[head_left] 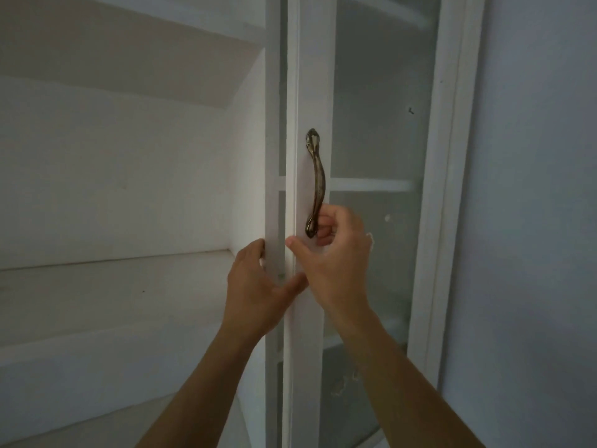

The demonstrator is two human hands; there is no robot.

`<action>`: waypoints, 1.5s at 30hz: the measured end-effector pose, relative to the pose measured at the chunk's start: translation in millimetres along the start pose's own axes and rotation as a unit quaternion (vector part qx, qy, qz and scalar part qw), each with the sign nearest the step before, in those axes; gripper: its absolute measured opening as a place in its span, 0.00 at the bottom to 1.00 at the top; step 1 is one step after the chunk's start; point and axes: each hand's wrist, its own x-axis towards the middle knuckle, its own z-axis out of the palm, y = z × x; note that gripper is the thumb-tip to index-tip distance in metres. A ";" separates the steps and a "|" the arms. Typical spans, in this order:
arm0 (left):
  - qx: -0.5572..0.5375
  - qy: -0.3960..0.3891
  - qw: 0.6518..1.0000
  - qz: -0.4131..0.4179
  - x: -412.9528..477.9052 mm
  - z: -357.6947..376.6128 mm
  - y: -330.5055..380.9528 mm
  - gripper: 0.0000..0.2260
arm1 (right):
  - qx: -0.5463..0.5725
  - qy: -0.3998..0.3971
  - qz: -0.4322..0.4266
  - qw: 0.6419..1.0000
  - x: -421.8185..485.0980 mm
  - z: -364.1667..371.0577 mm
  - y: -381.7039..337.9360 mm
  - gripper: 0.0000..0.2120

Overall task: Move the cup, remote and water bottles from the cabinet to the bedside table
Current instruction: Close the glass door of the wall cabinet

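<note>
Now right hand grips cabinet handle; left hand grips cabinet frame.

The cabinet frame and its door look like wood under smooth, matt white paint. The handle is aged brassy metal with a dull, mottled sheen, the pane hazy frosted glass, the wall flat matt paint.

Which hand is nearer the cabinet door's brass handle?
Right. The right hand has its fingers curled round the lower end of the brass handle; the left hand holds the white frame, below and left of it.
</note>
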 end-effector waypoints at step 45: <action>-0.048 0.095 0.994 -0.014 10.4 9.8 -20.6 0.27 | -0.016 -0.041 0.029 0.999 7.5 29.4 4.6 0.20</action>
